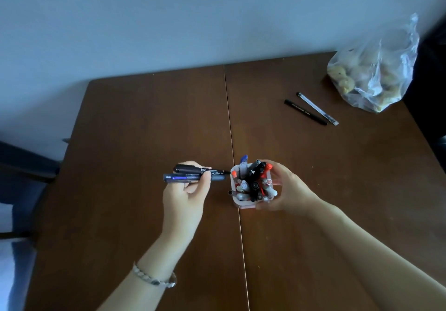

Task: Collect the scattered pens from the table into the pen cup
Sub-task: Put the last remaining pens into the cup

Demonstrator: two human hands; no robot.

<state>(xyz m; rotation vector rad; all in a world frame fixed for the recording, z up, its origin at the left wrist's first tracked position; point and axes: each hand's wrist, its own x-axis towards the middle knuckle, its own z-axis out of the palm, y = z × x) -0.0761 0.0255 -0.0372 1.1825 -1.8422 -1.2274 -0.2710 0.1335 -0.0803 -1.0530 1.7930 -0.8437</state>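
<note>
Pens are the business here, and most already stand crowded in the pen cup (pixel 252 185), a small white square holder that sits on the brown table (pixel 144 129) between the two hands. The left hand (pixel 185 197) grips two of them side by side, a black marker (pixel 200 169) and a blue pen (pixel 190 178), pinched between thumb and fingers and lying nearly level, their tips pointing at the cup's near wall and almost touching it. The right hand (pixel 287 190) wraps the cup's far side, fingers curled against the wall to steady it.

Two pens remain loose: a black pen (pixel 305 112) and a clear pen (pixel 317 108) lie close together, well beyond the right hand's fingertips, toward the table's far corner and just short of a plastic bag (pixel 371 69) with something yellowish inside.

By my reading, the step in hand is the drop of the held pair into the cup. That calls for tilting them from level to upright, tips down, and finding a gap, since the cup looks tightly packed; the open room seems to be on the side nearest the left fingers. After that, a long reach past the cup for the last two.
</note>
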